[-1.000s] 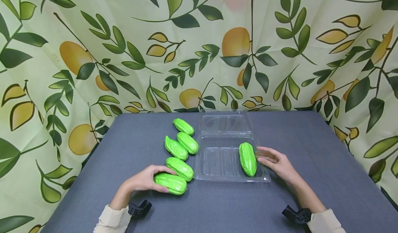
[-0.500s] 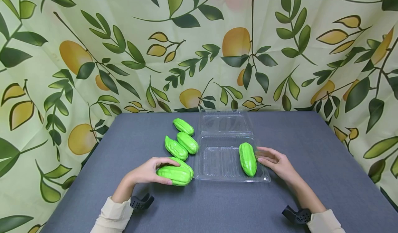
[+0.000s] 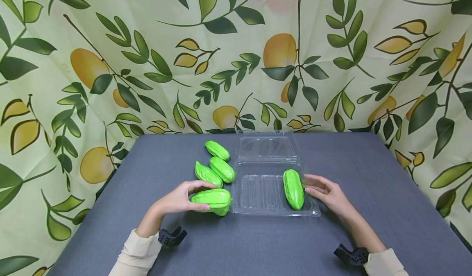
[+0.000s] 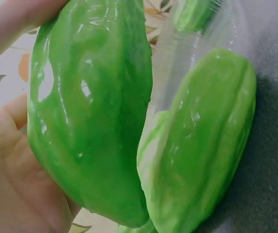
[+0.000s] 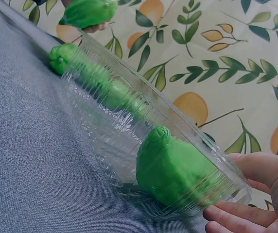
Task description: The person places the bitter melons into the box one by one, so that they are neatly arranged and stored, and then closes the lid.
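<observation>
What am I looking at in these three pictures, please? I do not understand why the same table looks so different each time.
A person works with two bare hands and wears three cameras. The wide picture is from the head; the close ones are from each wrist. On the grey table lie green toy gourds and a clear plastic box, open. The left hand holds one gourd lifted beside the box. The right hand rests with straight fingers at the box's edge, next to the gourd inside. Three more gourds lie to the left.
</observation>
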Demonstrator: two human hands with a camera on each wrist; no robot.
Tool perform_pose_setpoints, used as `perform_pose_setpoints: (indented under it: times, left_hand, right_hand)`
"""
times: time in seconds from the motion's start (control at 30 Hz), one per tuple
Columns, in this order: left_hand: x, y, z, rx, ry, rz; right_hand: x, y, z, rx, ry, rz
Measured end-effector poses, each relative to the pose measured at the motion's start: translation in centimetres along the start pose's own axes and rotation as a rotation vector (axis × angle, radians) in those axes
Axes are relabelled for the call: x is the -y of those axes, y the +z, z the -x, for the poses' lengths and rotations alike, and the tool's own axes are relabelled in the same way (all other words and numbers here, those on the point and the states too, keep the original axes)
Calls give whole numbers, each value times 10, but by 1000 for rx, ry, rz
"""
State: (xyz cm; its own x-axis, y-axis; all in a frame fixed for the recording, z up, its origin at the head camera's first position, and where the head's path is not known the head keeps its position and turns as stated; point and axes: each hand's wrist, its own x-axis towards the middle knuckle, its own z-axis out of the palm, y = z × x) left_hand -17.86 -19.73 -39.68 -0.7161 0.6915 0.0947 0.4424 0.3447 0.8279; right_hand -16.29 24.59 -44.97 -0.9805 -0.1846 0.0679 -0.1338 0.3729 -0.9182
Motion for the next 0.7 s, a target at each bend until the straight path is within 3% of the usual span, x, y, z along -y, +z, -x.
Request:
perform_pose_setpoints:
  times: [0.53, 0.7]
  left_hand:
    - [-6, 15, -15, -145, -41, 52]
    - [-7, 17, -20, -197, -102, 73]
  right_hand:
    - [0, 0, 1, 1, -12, 0]
    - [0, 0, 1, 4, -5, 3]
